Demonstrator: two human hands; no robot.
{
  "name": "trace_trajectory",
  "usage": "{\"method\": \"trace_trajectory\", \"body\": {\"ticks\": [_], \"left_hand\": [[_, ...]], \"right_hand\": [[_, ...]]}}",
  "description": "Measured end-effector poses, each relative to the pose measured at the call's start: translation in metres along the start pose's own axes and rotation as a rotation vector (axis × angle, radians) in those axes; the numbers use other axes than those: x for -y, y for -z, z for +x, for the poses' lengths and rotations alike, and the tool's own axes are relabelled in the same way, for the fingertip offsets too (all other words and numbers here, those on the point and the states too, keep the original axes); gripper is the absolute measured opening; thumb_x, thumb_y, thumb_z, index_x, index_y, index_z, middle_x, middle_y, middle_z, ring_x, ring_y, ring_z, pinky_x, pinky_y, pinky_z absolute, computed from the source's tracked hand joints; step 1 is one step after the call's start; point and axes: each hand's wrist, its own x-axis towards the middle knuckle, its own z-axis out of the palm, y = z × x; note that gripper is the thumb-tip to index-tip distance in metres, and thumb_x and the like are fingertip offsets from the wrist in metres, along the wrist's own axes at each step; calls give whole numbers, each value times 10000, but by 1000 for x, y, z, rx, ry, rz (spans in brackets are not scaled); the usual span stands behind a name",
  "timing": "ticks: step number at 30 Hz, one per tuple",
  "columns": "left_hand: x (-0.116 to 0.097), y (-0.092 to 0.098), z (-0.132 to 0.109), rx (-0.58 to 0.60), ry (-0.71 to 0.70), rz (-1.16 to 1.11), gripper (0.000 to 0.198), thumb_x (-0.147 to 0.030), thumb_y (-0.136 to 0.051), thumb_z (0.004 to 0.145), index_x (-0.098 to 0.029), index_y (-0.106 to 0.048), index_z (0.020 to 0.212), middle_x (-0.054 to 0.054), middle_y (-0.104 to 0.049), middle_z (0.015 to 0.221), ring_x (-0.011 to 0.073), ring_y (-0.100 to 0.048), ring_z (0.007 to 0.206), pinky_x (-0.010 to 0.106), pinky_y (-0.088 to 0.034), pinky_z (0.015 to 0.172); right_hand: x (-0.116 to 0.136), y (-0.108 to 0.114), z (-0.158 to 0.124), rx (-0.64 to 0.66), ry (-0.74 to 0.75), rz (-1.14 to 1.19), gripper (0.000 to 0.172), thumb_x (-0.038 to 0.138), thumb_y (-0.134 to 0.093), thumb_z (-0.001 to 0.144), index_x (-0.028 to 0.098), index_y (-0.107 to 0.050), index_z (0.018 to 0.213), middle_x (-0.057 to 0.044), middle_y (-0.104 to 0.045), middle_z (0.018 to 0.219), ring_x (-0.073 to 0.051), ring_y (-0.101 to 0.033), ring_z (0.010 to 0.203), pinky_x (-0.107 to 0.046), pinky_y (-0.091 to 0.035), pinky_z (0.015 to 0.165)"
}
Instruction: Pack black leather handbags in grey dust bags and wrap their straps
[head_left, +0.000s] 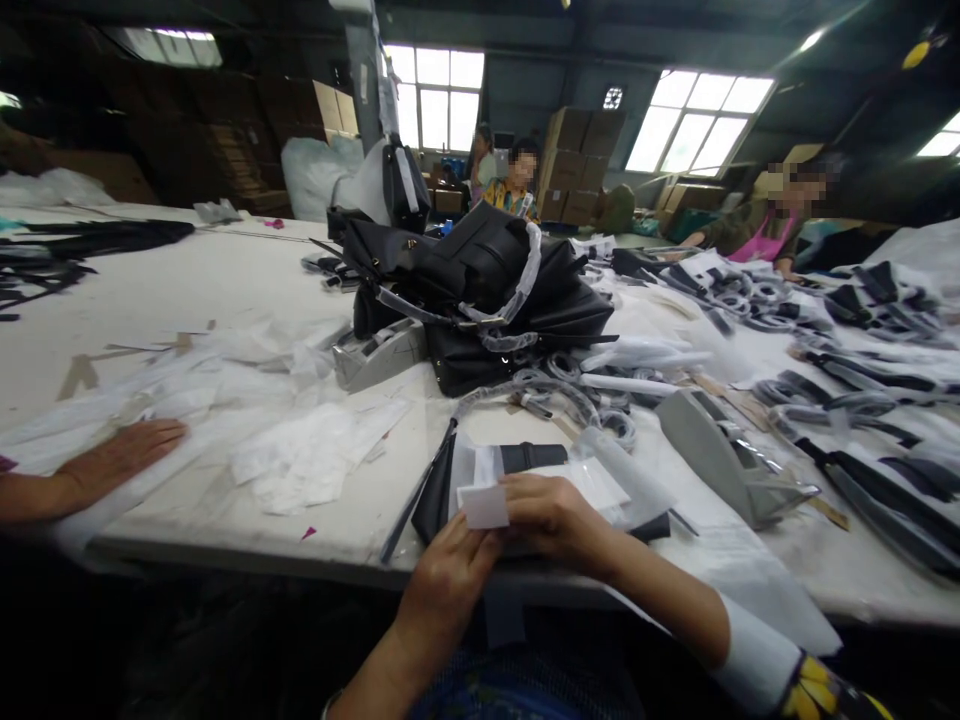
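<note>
Close to the table's front edge, my left hand (448, 570) pinches a small white piece of paper (486, 507) from below. My right hand (553, 515) has its fingers closed on the right edge of the same paper. Under and behind my hands lies a black bag (431, 505), partly covered by white sheets (600, 485), with a clear-wrapped handle (517, 385) arching behind it. My hands hide much of this bag. A grey tape dispenser (720, 455) stands to the right of my hands.
Black bags (487, 265) are piled at mid-table beside a second tape dispenser (379, 355). White tissue scraps (300, 455) lie to the left, near another person's hand (135, 455). Wrapped straps (750, 290) cover the right side. Another person (765, 225) works across the table.
</note>
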Motion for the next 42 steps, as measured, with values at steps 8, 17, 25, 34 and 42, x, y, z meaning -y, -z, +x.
{"method": "trace_trajectory", "body": {"ticks": [8,17,25,34,42], "left_hand": [[-3,-3,-10,-106,113,-5,261,-173,-401,1011,-121,-604,1166,142,-708,1138,221,-677,1109,319,-587,939],[1,-2,-13,-85,87,-143,435,-44,-456,963,-146,-503,1383,140,-541,1435,251,-442,1393,409,-491,1091],[2,-1,-9,-44,-31,-66,434,-32,-386,986,-137,-531,1381,94,-607,1380,210,-518,1332,409,-495,1094],[5,-6,-12,-64,-37,-56,432,-37,-354,995,-127,-541,1373,89,-622,1361,205,-530,1320,398,-499,1089],[2,-5,-10,-48,-16,-48,447,-9,-357,980,-128,-541,1370,94,-639,1338,200,-561,1288,397,-514,1074]], "right_hand": [[0,-16,-31,-136,36,57,349,131,-517,967,255,-676,1251,-93,-668,1106,-161,-652,1038,-294,-559,892],[1,-22,-40,-59,230,-75,263,141,-553,944,157,-659,1184,-133,-692,1097,-229,-613,1149,-400,-529,983],[-11,16,-2,-90,-178,-250,219,272,-542,980,180,-697,1105,-106,-726,1142,-238,-657,1123,-409,-491,1018],[-56,-5,61,462,-344,-434,302,313,-469,1015,177,-739,1007,-113,-737,1143,-298,-475,1360,-623,-131,1165],[-47,-7,42,341,-332,-375,341,306,-463,1013,141,-648,1247,-162,-591,1382,-299,-485,1344,-554,-319,1128]]}}
